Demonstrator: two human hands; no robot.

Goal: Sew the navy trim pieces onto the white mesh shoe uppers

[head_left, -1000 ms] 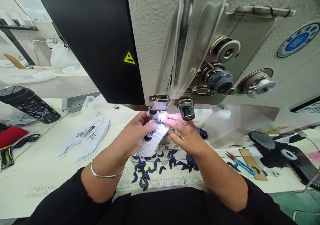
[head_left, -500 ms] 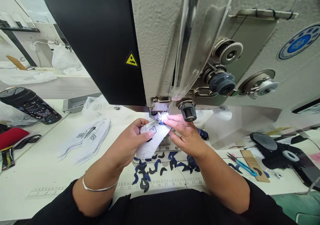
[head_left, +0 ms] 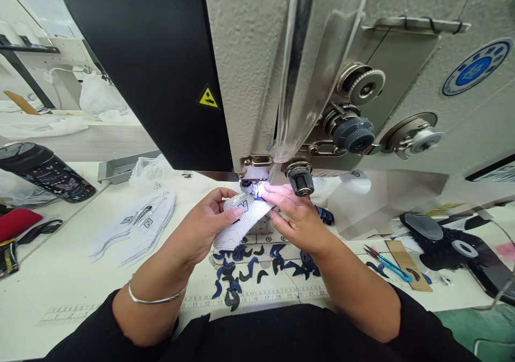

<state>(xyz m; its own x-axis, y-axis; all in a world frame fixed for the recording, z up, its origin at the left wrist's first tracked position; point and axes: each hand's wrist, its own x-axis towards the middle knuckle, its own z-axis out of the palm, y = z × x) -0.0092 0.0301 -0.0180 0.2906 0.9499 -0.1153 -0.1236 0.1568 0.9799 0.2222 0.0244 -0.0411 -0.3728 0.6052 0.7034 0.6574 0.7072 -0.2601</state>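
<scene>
Fabric (head_left: pixel 244 223) pinched by left hand (head_left: pixel 207 220); right hand (head_left: pixel 296 215) touching it, grip unclear; drifting under sewing machine (head_left: pixel 249 83) risks stabbing.

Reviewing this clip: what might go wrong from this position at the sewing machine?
1. The right hand has fingertips right beside the lit needle area, so a slip could risk a finger.
2. The left hand pinches one side of the white mesh piece; an uneven pull might skew the stitching.
3. Loose dark curved pieces lie scattered between the forearms, so a sleeve or arm could sweep some away.
</scene>
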